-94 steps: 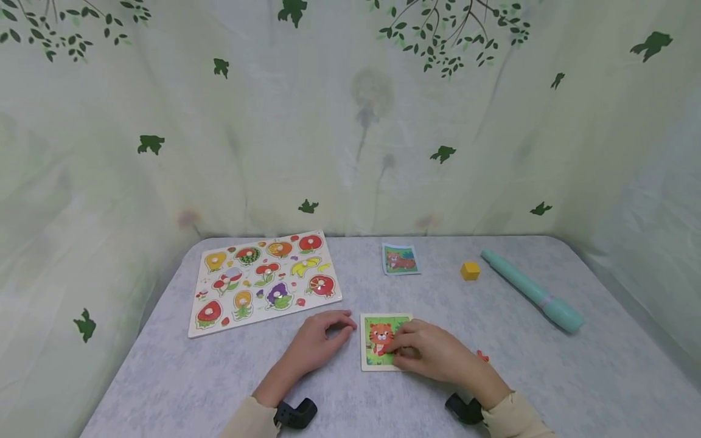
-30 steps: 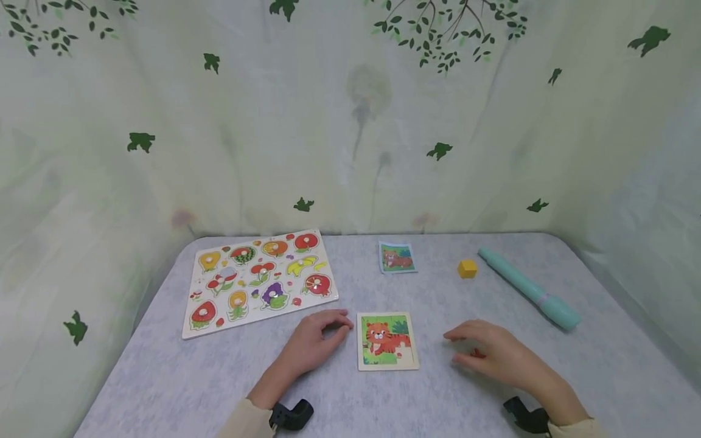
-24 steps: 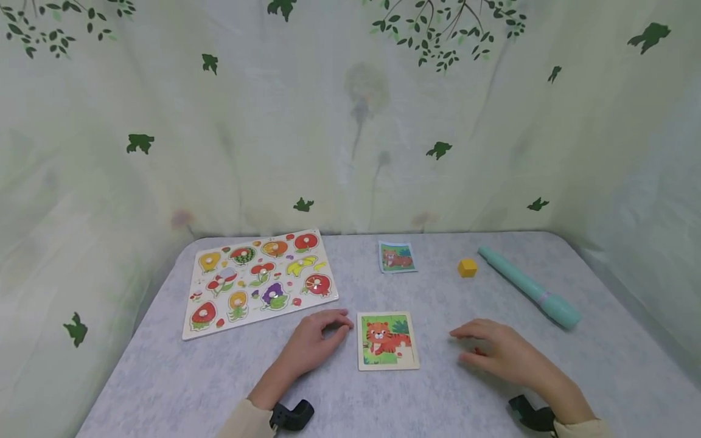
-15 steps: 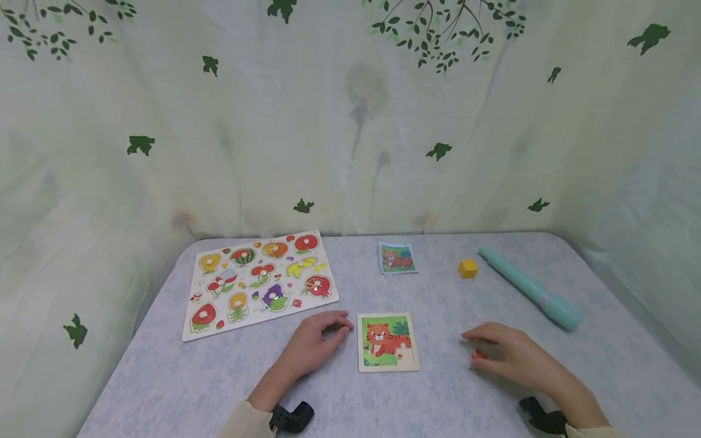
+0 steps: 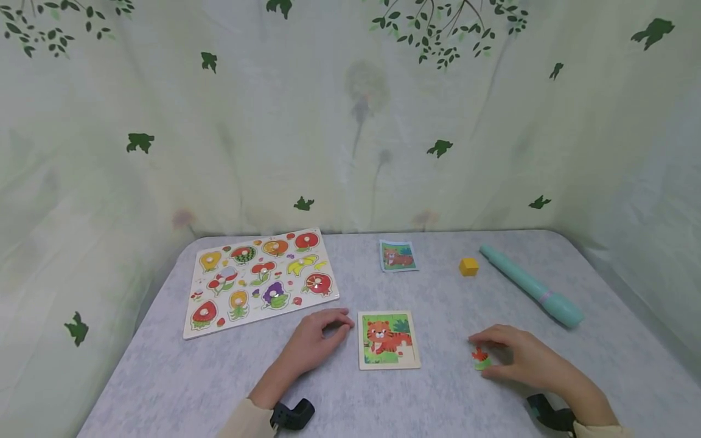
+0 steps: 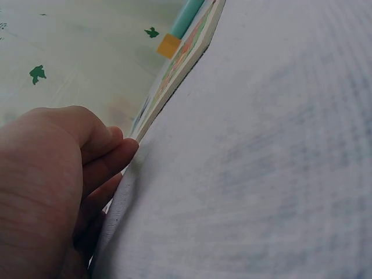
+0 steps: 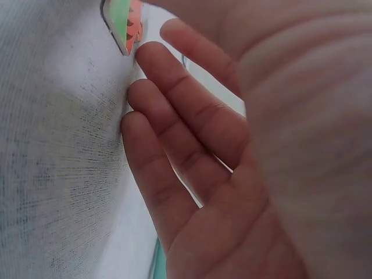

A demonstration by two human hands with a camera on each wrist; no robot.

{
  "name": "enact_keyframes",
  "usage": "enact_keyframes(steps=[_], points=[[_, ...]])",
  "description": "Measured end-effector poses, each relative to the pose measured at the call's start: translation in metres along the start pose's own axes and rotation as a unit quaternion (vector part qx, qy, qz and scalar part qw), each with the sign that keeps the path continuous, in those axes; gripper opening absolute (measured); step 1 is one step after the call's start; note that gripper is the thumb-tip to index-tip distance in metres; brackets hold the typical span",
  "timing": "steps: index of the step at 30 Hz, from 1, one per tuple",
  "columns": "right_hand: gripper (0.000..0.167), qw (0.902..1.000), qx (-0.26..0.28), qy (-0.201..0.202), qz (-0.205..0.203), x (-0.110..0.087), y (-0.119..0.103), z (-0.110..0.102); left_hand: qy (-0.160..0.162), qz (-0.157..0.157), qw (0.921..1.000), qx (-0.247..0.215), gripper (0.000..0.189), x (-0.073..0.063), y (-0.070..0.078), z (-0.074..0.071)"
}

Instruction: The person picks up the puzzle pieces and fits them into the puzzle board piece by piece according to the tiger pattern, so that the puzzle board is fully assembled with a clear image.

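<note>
A small square tiger jigsaw (image 5: 387, 340) lies flat in the middle, with a pale gap at the lower right of its picture. My left hand (image 5: 317, 340) rests on the table beside its left edge, fingers loosely curved and holding nothing; in the left wrist view the fingertips (image 6: 129, 150) are close to the frame's corner. Farther right, my right hand (image 5: 520, 358) is low over the table, thumb and forefinger spread around a loose red and green jigsaw piece (image 5: 482, 360). In the right wrist view this piece (image 7: 123, 23) lies just beyond the extended fingers (image 7: 165, 110).
A fruit knob puzzle board (image 5: 263, 283) lies at the back left. Behind the jigsaw is a small picture card (image 5: 398, 256). A yellow cube (image 5: 468, 266) and a long teal tube-like object (image 5: 531, 286) lie at the back right. A printed curtain (image 5: 350, 121) hangs behind the table.
My right hand has left the jigsaw and moved right to the loose piece, which now shows more between thumb and forefinger. More of the tiger's body is visible. The left hand stays put.
</note>
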State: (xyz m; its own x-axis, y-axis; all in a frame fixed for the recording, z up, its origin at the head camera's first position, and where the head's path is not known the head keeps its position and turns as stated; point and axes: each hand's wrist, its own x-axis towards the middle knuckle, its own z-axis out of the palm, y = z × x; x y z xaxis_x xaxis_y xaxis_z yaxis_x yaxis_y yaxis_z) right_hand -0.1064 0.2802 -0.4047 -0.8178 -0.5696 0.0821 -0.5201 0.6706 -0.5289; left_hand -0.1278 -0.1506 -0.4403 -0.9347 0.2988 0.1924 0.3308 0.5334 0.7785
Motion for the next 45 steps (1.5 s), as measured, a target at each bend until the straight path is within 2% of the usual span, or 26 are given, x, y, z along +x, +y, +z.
enact_keyframes(steps=[3,13,21,28,34,45], points=[[0.052,1.0,-0.003,0.002,-0.003,0.0,0.001,-0.001,0.002,0.002,1.0,0.0,0.011,0.0,0.0,0.0],[0.051,0.9992,-0.009,-0.018,0.034,0.001,0.001,-0.003,-0.002,0.004,1.0,0.0,0.011,0.0,-0.003,0.0],[0.044,0.9994,-0.002,-0.02,0.029,0.003,0.0,-0.003,0.0,0.001,1.0,-0.002,0.011,-0.001,-0.001,-0.003],[0.038,0.9997,-0.017,-0.007,0.014,0.002,0.002,-0.002,-0.002,0.004,1.0,-0.001,0.011,0.0,-0.002,-0.001],[0.038,0.9996,-0.015,-0.007,0.022,0.003,0.001,-0.002,-0.004,0.004,1.0,-0.005,0.011,0.0,-0.001,-0.001],[0.031,0.9993,-0.029,-0.013,0.018,0.013,-0.006,-0.005,-0.003,0.007,1.0,-0.002,0.011,0.001,-0.006,0.001]])
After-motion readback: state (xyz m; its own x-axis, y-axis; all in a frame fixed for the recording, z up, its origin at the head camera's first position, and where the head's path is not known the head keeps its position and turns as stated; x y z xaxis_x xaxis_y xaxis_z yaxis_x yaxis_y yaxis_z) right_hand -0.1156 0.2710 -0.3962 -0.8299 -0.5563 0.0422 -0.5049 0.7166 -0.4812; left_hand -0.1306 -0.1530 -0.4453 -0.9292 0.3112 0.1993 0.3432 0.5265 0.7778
